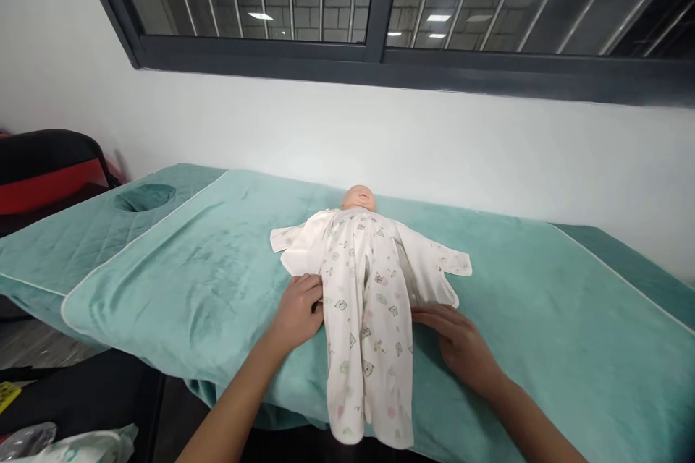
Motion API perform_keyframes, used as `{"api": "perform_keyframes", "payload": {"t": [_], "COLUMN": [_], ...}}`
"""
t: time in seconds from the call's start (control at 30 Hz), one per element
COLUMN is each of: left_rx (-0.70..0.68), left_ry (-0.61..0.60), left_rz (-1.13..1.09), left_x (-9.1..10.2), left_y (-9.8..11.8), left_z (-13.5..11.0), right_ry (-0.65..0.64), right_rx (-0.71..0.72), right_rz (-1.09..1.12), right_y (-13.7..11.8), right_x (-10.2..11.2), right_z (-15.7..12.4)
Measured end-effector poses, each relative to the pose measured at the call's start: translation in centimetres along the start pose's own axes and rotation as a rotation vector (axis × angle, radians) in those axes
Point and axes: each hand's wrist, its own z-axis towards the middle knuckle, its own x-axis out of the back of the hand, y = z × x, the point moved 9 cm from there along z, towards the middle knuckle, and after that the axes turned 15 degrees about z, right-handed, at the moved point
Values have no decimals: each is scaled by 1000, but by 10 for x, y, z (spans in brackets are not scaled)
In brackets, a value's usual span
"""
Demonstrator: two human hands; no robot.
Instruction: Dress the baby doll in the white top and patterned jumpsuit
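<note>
A baby doll [359, 198] lies on its back on a teal blanket [206, 268], its head toward the wall. It wears a white top, and white patterned trousers [366, 318] lie over its body with the legs hanging past the near edge. My left hand [296, 311] rests at the left side of the trousers, fingers curled against the cloth. My right hand [459, 343] lies flat on the blanket at the right side, fingers stretched toward the trousers.
The blanket covers a padded massage bed [65, 246] with a face hole [145, 197] at the left. A black and red chair [48, 170] stands at far left. A white wall and a barred window [380, 0] are behind. Plastic packaging [70, 445] lies at bottom left.
</note>
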Motion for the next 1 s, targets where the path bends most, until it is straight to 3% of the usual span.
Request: {"api": "perform_keyframes", "payload": {"t": [0.1,0.2,0.27,0.43,0.53,0.63,0.7,0.73,0.8,0.9,1.0], "left_rx": [196,533,670,720,725,675,650,644,641,628,556], "left_ry": [119,273,218,18,-25,-33,-6,9,37,112,221], "left_rz": [-105,73,227,335,285,274,232,199,115,-54,-179], "left_x": [10,24,23,11,8,8,10,10,12,16,27], "left_y": [-34,-82,-102,-115,-116,-111,-108,-108,-107,-104,-93], "left_z": [3,-1,1,11,11,12,11,11,7,1,0], "right_ry": [256,416,393,272,197,359,463,436,242,-17,8], "right_rx": [-264,-521,-620,-792,-790,-713,-617,-565,-444,-185,-21], "right_rz": [37,-72,-121,-35,300,716,799,772,607,223,-24], "right_y": [42,81,98,117,102,69,43,28,-5,-51,-73], "right_x": [35,59,62,60,53,59,63,58,35,-5,-21], "right_z": [-10,-17,-10,22,52,85,107,118,136,134,107]}}
